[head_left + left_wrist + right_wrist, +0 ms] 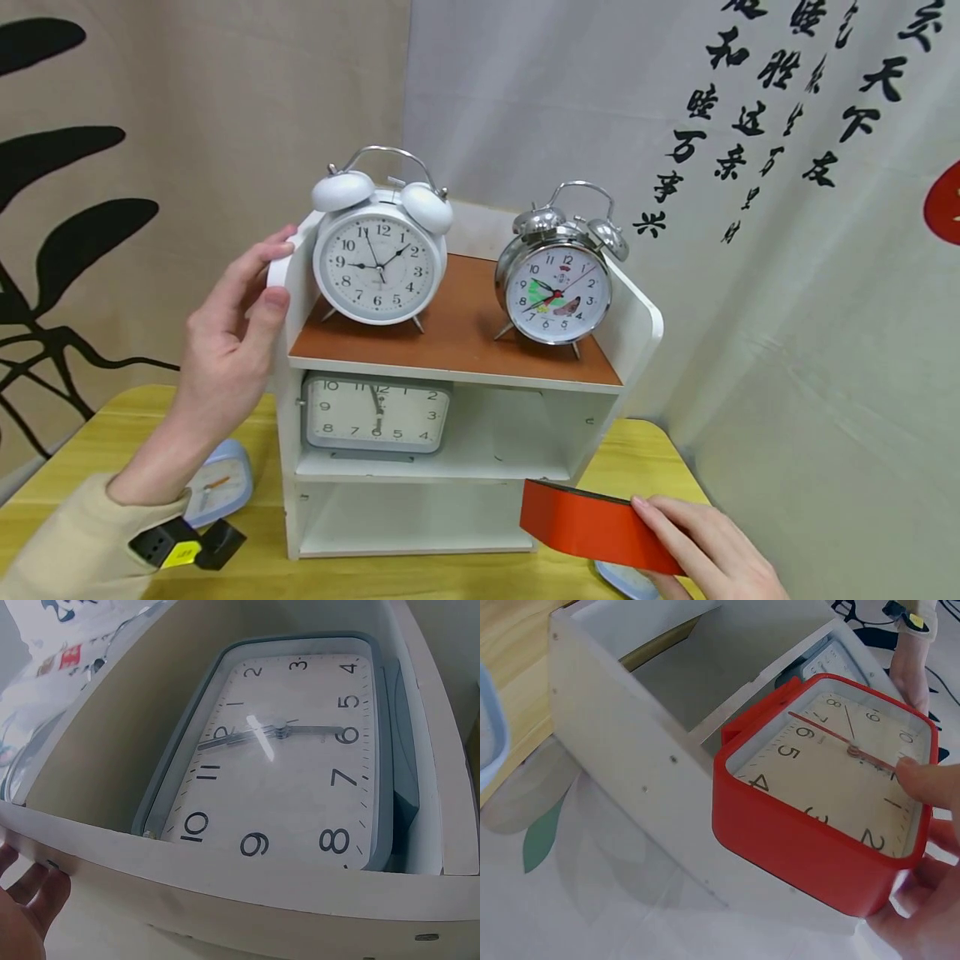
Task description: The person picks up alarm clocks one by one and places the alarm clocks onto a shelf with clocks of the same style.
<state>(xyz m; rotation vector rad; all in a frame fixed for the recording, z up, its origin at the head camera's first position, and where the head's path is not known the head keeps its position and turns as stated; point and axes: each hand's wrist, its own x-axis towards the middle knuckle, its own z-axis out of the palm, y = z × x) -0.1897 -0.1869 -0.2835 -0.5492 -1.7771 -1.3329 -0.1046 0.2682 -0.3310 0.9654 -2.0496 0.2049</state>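
Note:
My left hand grips the upper left corner of a white shelf unit's side panel, thumb below the fingers. In my right hand is a red square clock, held by its edge at the unit's lower right front. Its thumb lies over the clock's dial in the right wrist view; in the head view the dial is hidden. A white twin-bell alarm clock and a silver twin-bell alarm clock stand on the brown top shelf. A grey-rimmed rectangular clock stands left on the middle shelf.
The unit stands on a yellow wooden table. A light-blue clock lies left of it, and another pale blue object shows partly below the right hand. The bottom shelf lies beneath. Curtains hang behind.

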